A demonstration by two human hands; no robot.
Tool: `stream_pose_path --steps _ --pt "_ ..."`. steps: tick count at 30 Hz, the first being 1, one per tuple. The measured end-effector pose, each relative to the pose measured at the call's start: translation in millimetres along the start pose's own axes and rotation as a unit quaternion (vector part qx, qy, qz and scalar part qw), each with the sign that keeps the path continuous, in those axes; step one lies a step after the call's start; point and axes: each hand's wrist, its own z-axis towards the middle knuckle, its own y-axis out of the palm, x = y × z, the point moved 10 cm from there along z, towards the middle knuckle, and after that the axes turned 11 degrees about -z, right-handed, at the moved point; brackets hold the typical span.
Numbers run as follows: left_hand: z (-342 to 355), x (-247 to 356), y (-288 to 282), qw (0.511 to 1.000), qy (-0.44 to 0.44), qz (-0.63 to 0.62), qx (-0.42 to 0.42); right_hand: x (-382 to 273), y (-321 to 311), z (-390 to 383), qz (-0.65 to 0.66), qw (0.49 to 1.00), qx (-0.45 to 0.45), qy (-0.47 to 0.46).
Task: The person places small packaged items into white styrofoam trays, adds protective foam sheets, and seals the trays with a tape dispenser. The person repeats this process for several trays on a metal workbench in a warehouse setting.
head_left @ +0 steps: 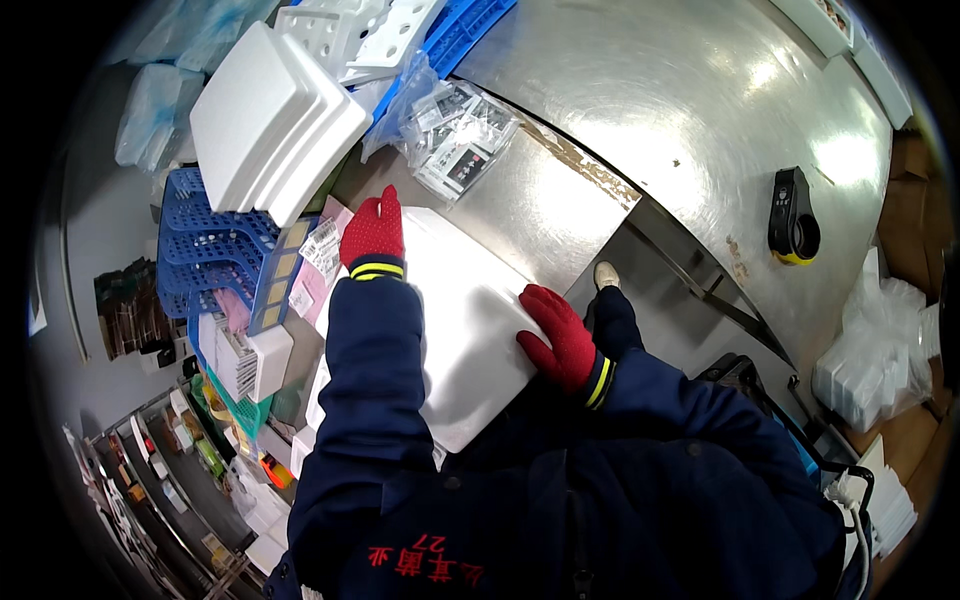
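A large white foam box (470,340) lies just in front of me, partly hidden by my sleeves. My left hand (372,228), in a red dotted glove, grips its upper left edge, beside a pink labelled packet (326,240). My right hand (553,335), gloved alike, has its fingers over the box's right edge, thumb lower down. Above the box, a clear bag of printed sachets (460,140) rests on the steel worktop (555,200).
Stacked white lids (255,110) and blue perforated baskets (205,240) stand left. A larger steel table (690,90) with a black-and-yellow handheld tool (792,215) lies right, beside bagged white pieces (870,360) and cardboard. Shelving (175,480) is at lower left.
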Motion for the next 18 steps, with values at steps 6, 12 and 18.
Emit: stream_pose_path --steps 6,12,18 --pt "-8 8 -3 1.000 0.001 -0.015 -0.018 -2 -1 9 0.033 0.996 0.019 0.075" --pt "-4 6 20 0.988 0.100 0.112 -0.021 0 -7 17 0.009 0.991 0.089 0.103" --pt "-10 22 19 0.971 0.181 0.148 0.045 7 -4 19 0.076 0.986 0.068 0.133"
